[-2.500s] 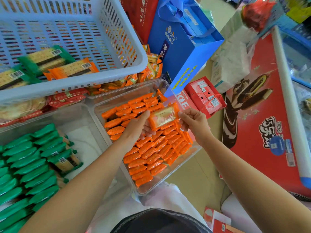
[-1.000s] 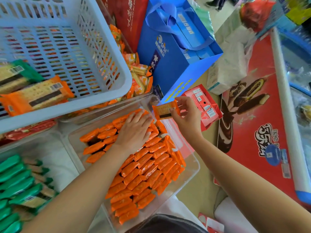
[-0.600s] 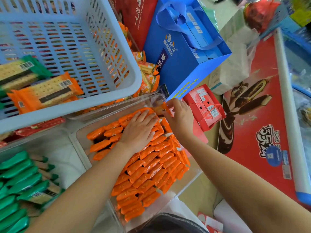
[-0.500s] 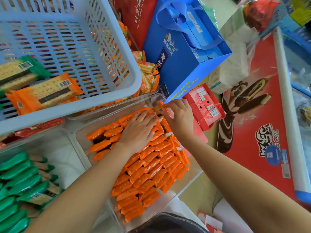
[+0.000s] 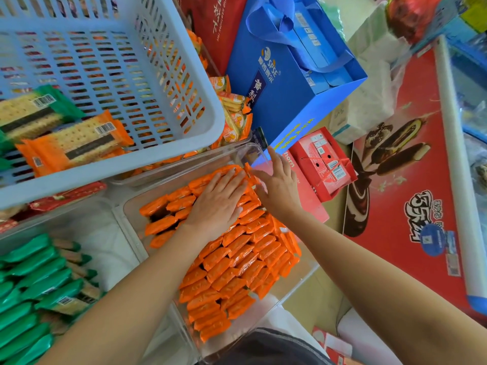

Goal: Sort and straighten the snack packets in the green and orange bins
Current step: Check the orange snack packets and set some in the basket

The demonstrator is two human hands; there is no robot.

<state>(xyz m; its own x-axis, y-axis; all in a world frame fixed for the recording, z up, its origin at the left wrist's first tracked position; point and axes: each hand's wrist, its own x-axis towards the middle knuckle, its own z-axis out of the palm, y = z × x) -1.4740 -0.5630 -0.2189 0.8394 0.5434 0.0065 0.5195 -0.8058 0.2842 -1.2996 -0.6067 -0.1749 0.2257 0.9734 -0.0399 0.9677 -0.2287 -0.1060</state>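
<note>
Both hands [image 5: 216, 204] [image 5: 279, 188] near far bin corner [image 5: 253, 152]

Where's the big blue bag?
In the head view, the blue bag stands top centre, just right of the basket, with the red box below it.

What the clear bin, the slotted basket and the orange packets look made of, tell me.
The clear bin looks like hard, glossy see-through plastic: packets show through its walls. The basket seems pale, matte moulded plastic, its walls pierced with rows of slots. The orange packets are thin shiny film, plastic or foil, I cannot tell which: creased and glinting.
</note>
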